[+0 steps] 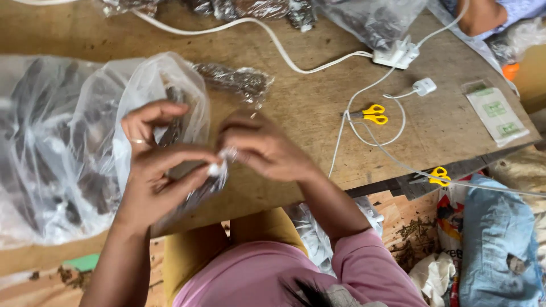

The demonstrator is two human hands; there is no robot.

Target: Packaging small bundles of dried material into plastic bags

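Far to the left of both hands a big clear bag of dark pieces lies slumped on the wooden table. Just right of it, the left hand is raised with its fingers curled, thumb and forefinger pinched on a small packet, a clear wrapper with dark contents. The packet's long axis runs on a slant from low left, under the left palm, up to a twisted white tip that sits in the gap between the two hands. A puffed clear bag stands right behind the left fingers, touching or nearly touching them; which, I cannot tell. The right hand comes in from the right, fingers bunched narrow and closed on that same tip, so the two hands meet at the packet's upper end, with the left hand carrying its body and the right only its end. Beyond the right knuckles lies another filled wrapper, apart from the hand. Well to the right of both hands are yellow scissors among white cables, and a second yellow pair at the table edge.
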